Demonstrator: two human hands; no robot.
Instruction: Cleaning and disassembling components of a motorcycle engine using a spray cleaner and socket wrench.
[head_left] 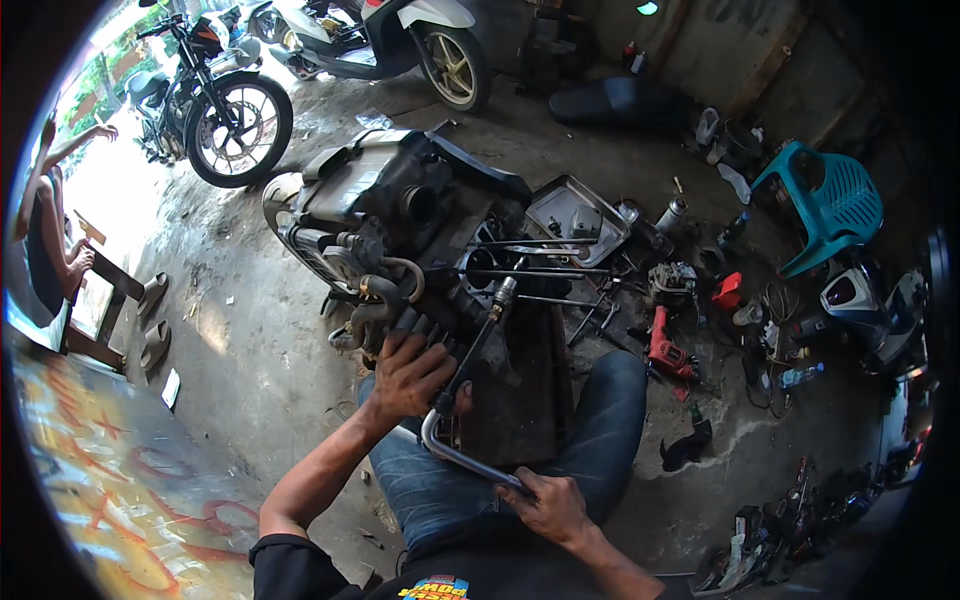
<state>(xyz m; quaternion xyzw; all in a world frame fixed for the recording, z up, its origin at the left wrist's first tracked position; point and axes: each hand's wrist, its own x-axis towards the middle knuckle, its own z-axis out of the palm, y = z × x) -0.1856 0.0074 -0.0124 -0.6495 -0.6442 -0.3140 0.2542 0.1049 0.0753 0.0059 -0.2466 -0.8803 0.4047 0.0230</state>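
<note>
An engine [400,190] with a black housing and hoses lies on the ground before me. My right hand [548,508] is closed around the lower end of a bent socket wrench [470,460]. Its steel handle turns upward at a bend and continues as a dark extension, with a shiny socket joint [503,295] near the top, over the engine's right side. My left hand [408,375] is curled at the wrench just above the bend, beside a thick hose [378,298]; the thumb shows past the shaft. The wrench's far tip is hard to make out among the metal parts.
A metal tray [575,195] with parts stands beyond the engine. On the right lie a red power drill [668,345], a carburetor-like part [672,283] and a teal plastic chair [825,205]. Motorcycles [238,125] stand behind; a person [50,225] sits at far left.
</note>
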